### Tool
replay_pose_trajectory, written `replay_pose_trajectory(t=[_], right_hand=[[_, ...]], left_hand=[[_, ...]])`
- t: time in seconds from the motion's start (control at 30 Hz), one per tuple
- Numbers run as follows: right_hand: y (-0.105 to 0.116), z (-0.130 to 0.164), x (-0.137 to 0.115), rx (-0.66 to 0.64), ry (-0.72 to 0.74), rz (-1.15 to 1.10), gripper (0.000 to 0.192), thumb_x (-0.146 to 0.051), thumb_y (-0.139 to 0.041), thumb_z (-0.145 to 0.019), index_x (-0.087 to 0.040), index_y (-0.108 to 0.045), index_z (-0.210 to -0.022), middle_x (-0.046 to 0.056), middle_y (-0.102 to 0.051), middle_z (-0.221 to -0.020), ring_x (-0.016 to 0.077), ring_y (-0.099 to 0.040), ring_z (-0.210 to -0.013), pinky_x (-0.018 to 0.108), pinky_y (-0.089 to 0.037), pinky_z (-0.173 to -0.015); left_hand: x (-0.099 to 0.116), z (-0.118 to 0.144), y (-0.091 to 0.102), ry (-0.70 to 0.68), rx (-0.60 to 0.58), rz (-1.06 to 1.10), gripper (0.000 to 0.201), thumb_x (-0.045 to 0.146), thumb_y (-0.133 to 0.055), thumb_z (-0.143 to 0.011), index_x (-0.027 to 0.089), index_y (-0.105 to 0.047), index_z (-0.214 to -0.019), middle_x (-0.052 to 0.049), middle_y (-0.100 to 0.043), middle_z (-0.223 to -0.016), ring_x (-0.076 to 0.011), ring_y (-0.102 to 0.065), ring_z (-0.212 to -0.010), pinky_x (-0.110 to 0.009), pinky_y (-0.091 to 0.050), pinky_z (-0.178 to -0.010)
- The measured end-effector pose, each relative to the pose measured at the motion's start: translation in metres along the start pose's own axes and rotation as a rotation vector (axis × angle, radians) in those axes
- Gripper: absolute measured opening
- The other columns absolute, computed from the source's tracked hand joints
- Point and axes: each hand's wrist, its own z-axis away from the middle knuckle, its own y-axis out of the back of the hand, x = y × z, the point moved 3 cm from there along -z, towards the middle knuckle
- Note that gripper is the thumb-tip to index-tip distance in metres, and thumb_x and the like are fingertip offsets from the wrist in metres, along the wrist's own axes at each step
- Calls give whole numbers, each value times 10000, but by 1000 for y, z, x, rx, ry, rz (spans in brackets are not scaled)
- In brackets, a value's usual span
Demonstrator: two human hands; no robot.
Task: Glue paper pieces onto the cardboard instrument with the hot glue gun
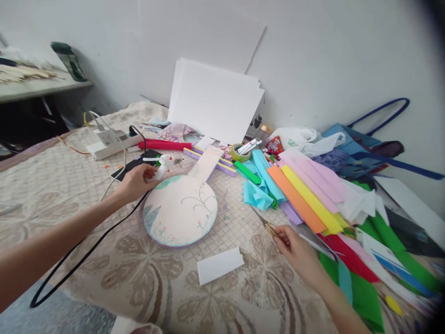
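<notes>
My left hand [136,182] grips a small white glue gun [162,166] with a black cord [86,253], just left of a round pink painted fan [181,209]. The fan lies flat on the patterned cloth [69,204], and its handle [207,162] points away from me. My right hand [299,253] closes on gold-handled scissors [268,227], whose blades point up and left. A white paper strip [219,265] lies between my hands, nearer to me.
Rolled coloured paper sheets [306,195] fan out at right beside blue bags [358,148]. White boards [215,99] lean on the wall. A power strip [111,139], red tube [165,145], tape roll with markers [241,150] and a black phone [134,164] lie behind the fan.
</notes>
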Motion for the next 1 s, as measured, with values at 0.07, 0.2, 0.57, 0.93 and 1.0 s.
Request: replay_pose_trajectory(t=[0.07, 0.2, 0.57, 0.93, 1.0], right_hand=[[1, 3, -3, -35, 37, -7, 209, -319, -454, -866, -203, -487, -1038, 76, -673, -947, 216, -664, -826, 347, -513, -726], [-1, 3, -19, -130, 197, 103, 331, -307, -530, -841, -200, -451, -1145, 98, -615, -1060, 230, -621, -917, 378, -507, -781], [-10, -46, -82, -141, 868, 355, 182, -310, -581, -842, -164, -544, -944, 74, -628, -911, 226, -580, -862, 330, -438, -705], [-27, -81, -107, -86, 1202, 513, 290, -426, -482, -910, -167, -574, -815, 31, -603, -730, 179, -539, -694, 304, -297, -584], [-29, -84, -107, -79, 1231, 519, 278, -413, -480, -913, -168, -581, -830, 29, -605, -731, 177, -538, -696, 303, -290, -588]], left_hand=[[1, 4, 3, 9, -1, 18, 439, 471, -616, -628, 163, -573, -937, -77, -649, -905, -204, -627, -782, -313, -520, -699], [1, 11, 8, 32, -7, 40, 410, 466, -599, -678, 174, -577, -964, -62, -647, -917, -194, -621, -815, -294, -503, -711], [2, 24, 5, 204, -9, 105, 328, 445, -568, -748, 182, -634, -933, -29, -668, -797, -165, -592, -683, -266, -457, -614], [-6, 26, -5, 272, 2, 278, 339, 458, -523, -799, 164, -618, -941, -48, -681, -825, -157, -631, -733, -272, -506, -650], [-5, 27, -6, 275, 9, 296, 317, 439, -522, -806, 163, -615, -933, -45, -678, -826, -150, -630, -731, -276, -506, -667]])
